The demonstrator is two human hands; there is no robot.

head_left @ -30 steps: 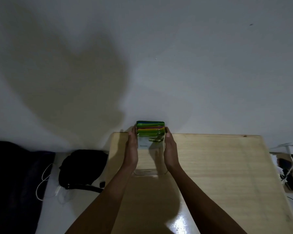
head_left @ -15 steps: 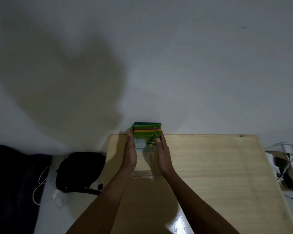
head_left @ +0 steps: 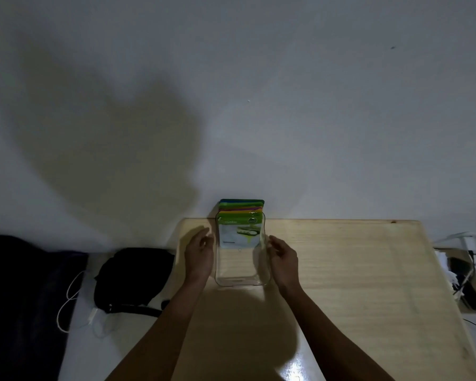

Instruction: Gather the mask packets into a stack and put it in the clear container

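Note:
A stack of mask packets (head_left: 241, 224) stands upright at the far end of the clear container (head_left: 238, 281), leaning toward the wall, with green, orange, purple and teal top edges showing. The container sits on the wooden table (head_left: 355, 284) near its back edge. My left hand (head_left: 199, 254) hovers just left of the container, fingers apart and holding nothing. To the container's right, my right hand (head_left: 283, 257) is also empty with loosely spread fingers, close to the wall of the container.
A black bag (head_left: 134, 273) with a strap lies on the floor left of the table, beside a white cable (head_left: 69, 298). Chargers and cables (head_left: 465, 276) sit off the table's right edge. A plain wall rises right behind the table.
Both hands have let go of the packet stack and drawn back and outward to the container's sides. The stack now rests inside the container.

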